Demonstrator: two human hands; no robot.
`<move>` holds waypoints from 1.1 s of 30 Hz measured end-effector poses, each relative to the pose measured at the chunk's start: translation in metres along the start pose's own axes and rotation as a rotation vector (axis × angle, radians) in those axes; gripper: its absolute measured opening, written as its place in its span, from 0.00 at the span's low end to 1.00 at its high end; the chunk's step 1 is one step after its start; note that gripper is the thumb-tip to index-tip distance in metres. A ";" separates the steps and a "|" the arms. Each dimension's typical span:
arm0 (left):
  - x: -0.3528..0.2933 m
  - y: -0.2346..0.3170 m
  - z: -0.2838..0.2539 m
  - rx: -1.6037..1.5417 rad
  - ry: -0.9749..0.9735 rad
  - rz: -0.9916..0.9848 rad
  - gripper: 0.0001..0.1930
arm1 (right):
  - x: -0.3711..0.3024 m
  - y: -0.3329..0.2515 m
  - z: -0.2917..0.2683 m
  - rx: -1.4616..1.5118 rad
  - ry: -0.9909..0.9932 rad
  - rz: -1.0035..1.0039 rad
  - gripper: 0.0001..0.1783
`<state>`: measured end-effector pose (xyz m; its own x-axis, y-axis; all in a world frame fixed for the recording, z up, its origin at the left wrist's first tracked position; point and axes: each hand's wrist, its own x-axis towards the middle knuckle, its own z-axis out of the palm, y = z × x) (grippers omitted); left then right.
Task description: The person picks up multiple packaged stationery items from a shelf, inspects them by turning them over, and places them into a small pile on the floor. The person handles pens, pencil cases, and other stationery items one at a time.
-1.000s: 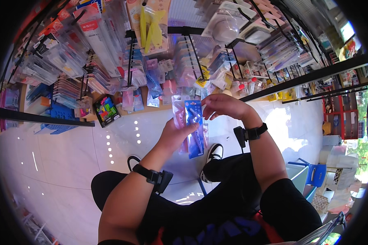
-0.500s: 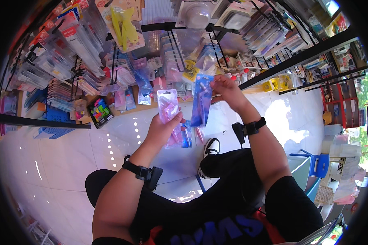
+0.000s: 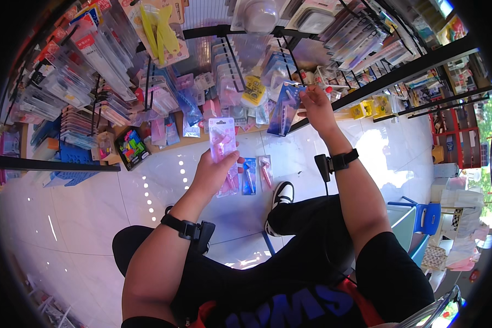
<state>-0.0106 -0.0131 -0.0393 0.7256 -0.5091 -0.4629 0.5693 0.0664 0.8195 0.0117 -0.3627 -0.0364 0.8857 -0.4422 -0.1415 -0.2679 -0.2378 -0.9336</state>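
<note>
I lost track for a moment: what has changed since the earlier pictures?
The left hand has let go of the blue carded pack; the right hand has taken it near its upper right corner and moved it up and right, toward the display rack. The pink blister pack stays in the left hand.

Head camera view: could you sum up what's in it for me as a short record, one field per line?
Left hand: holds a pink package, thumb across its front
Right hand: holds a blue package near its upper end
Floor: a blue packet and a pinkish packet, side by side
Display rack: many packaged goods
Black box: small colourful pieces
Contents of held packages: too unclear to name
</note>
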 end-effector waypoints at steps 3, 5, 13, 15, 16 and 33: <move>0.001 -0.002 -0.002 -0.023 -0.008 -0.015 0.20 | 0.005 0.001 0.007 -0.002 0.050 -0.060 0.14; -0.001 0.000 -0.002 -0.001 -0.019 -0.053 0.21 | 0.015 0.006 0.010 -0.006 0.060 -0.072 0.14; -0.002 0.000 -0.009 -0.032 -0.008 -0.040 0.25 | 0.053 0.005 0.042 0.036 0.195 -0.115 0.09; -0.004 0.001 -0.009 -0.030 -0.007 -0.033 0.26 | 0.062 0.017 0.041 0.047 0.207 -0.114 0.11; -0.004 0.002 -0.009 -0.028 -0.016 -0.028 0.27 | 0.065 0.025 0.039 0.052 0.216 -0.113 0.12; -0.007 0.009 0.015 -0.030 -0.177 -0.014 0.32 | -0.059 -0.044 0.071 0.147 -0.759 0.052 0.14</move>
<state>-0.0166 -0.0217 -0.0233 0.6398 -0.6530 -0.4053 0.5922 0.0827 0.8015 -0.0020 -0.2641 -0.0104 0.9048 0.2772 -0.3233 -0.3100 -0.0919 -0.9463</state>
